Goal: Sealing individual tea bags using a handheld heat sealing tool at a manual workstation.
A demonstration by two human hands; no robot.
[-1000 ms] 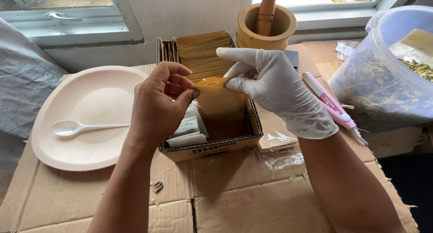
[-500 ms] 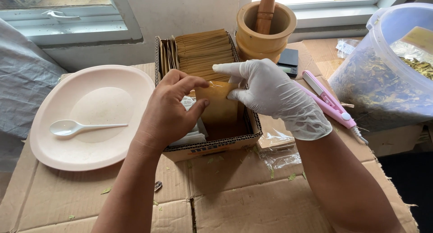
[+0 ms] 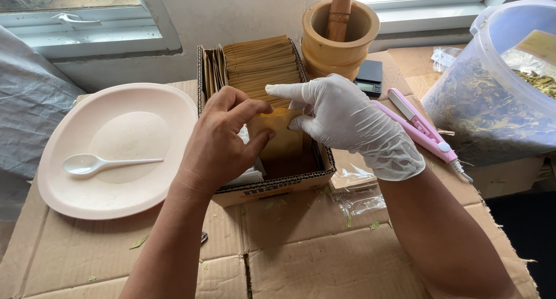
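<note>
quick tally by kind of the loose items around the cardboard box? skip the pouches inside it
Plate: 1
Spoon: 1
Mortar with pestle: 1
Pocket scale: 1
Pink sealer: 1
Clear tub of dried leaves: 1
Total: 6
Both hands, bare left hand and gloved right hand, pinch one pouch over the box.
</note>
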